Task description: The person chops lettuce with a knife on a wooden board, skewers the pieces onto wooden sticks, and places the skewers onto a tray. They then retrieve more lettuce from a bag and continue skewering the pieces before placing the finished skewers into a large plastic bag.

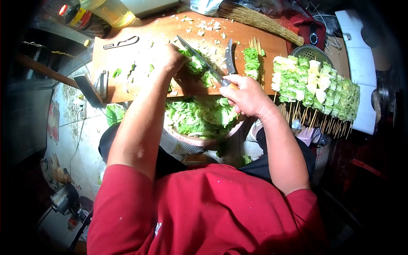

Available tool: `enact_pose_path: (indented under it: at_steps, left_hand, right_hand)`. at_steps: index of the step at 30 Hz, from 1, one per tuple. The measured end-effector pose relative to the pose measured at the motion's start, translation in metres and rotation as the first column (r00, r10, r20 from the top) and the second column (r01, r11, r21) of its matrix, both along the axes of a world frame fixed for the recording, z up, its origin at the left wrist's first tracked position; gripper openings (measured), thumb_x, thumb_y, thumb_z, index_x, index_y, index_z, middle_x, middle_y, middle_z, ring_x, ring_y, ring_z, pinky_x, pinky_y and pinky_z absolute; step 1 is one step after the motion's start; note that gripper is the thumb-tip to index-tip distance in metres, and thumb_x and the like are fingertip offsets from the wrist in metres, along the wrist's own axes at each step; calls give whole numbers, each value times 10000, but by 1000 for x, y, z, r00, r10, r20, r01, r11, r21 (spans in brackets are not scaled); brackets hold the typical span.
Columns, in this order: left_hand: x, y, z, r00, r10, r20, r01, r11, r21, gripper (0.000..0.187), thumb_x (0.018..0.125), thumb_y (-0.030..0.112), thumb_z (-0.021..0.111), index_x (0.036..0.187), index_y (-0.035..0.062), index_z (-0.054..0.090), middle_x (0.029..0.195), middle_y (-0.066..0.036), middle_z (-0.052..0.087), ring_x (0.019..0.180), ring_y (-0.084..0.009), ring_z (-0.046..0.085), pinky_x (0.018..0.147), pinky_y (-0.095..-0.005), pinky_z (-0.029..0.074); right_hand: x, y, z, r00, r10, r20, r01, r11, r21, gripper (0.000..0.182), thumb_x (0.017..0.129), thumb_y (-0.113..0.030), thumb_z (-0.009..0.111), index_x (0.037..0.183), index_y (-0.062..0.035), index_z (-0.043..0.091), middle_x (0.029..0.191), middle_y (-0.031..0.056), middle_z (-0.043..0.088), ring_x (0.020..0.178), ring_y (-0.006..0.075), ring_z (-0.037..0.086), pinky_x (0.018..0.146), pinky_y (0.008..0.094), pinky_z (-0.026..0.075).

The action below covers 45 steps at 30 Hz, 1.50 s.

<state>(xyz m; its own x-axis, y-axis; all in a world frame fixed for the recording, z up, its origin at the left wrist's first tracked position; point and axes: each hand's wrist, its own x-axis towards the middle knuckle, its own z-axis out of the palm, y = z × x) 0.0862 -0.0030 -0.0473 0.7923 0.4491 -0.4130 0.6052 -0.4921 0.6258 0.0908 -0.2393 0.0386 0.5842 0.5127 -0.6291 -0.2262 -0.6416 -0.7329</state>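
Note:
My right hand [248,94] is wrapped round the handle of a long kitchen knife [199,58], whose blade slants up and left over the wooden board [191,90]. Beside the blade, my left hand [169,58] is closed on some green lettuce leaves [195,64]; its fingertips are partly hidden. Below the board's near edge, a pink-rimmed basket [204,142] holds a heap of loose lettuce [191,117]. Right of the knife, a skewer row of folded lettuce [251,63] lies on the board near bare wooden sticks [260,63].
Many lettuce skewers [316,85] are stacked at the right, sticks pointing toward me. A curved dark blade [230,57], a peeler-like metal tool [121,42] and leaf scraps lie on the board. Bottles [111,12] stand at the back left, and a straw brush [259,21] lies at the back.

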Motion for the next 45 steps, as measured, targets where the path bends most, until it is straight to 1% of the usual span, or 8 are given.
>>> enact_pose_path:
  at_steps: [9,10,11,19,24,33,39,45]
  left_hand:
    - [8,7,-15,998,-61,-28,62,998,28,322,693,236,809,871,-4,691,792,-162,686,730,-250,668,698,-355,525]
    - [7,6,-12,998,-55,-33,56,998,12,345,690,232,811,910,-4,688,823,-164,689,755,-249,670,716,-351,525]
    - [5,4,-10,998,-58,-33,59,998,15,345,690,232,811,910,-4,688,823,-164,689,755,-249,670,716,-351,525]
    - [-10,3,-25,999,-24,24,22,995,92,455,728,273,747,1050,-29,637,927,-222,674,911,-318,654,796,-363,513]
    - [-36,-11,21,981,-38,-188,75,978,192,470,773,363,667,948,-73,657,921,-256,664,908,-363,650,831,-389,496]
    - [-54,5,-36,939,-218,-267,270,947,174,521,847,449,485,944,-24,681,917,-233,672,926,-362,653,853,-405,484]
    - [-57,3,-16,969,-72,-236,102,988,116,527,831,464,530,940,-31,674,866,-218,674,821,-345,664,783,-401,505]
    - [-61,16,-4,980,126,-156,-173,926,-335,302,787,281,666,843,-15,654,720,-131,649,559,-208,628,518,-329,510]
  right_hand:
    - [14,13,-42,1000,-16,-22,16,1000,-5,336,852,-210,615,1152,-57,609,617,-4,519,435,75,460,399,237,387]
    - [9,16,-51,990,10,138,-11,1000,7,394,845,-210,619,1208,-60,588,630,3,526,451,87,460,425,247,401]
    - [4,15,-54,986,7,165,-5,1000,-15,421,811,-256,605,1155,-13,603,894,134,690,835,230,654,792,329,492]
    - [-12,11,-83,963,-141,229,124,988,89,477,829,-294,595,1194,13,565,966,191,670,906,274,649,818,340,485]
    - [-20,10,-44,968,-241,68,222,953,206,372,863,-234,592,1145,9,571,663,18,561,480,86,484,454,261,428]
    - [-67,7,-24,983,-176,-45,181,963,200,462,855,-256,605,1214,25,530,678,36,583,503,96,518,473,255,449]
    - [-70,3,-33,973,-187,-133,209,960,185,424,860,-251,605,1194,2,541,667,29,556,465,95,497,439,248,436]
    - [-68,1,-36,975,-169,-145,192,967,165,454,855,-254,604,1218,4,521,671,32,560,462,97,499,433,251,437]
